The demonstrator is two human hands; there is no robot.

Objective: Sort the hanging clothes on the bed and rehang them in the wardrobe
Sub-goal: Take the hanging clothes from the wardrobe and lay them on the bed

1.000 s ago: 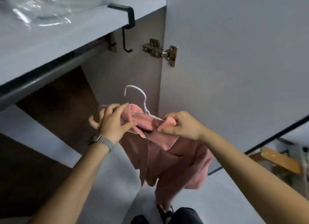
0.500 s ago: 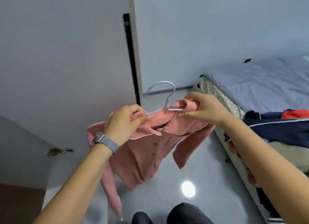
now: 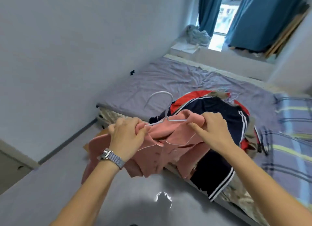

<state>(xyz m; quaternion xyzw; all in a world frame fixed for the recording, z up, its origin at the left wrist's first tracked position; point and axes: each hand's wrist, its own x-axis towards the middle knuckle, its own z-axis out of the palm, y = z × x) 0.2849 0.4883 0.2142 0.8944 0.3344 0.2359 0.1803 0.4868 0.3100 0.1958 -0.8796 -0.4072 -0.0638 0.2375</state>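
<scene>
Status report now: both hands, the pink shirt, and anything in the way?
Left hand and right hand both shut on pink shirt, on white hanger. Shirt held above the floor beside the bed. Clothes pile lies ahead.

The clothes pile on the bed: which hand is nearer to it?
Right. The right hand holds the pink top directly in front of the clothes pile; the left hand grips it farther left, over the floor.

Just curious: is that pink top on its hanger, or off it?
On. The white hanger runs into both shoulders of the pink top, hook sticking up above.
</scene>
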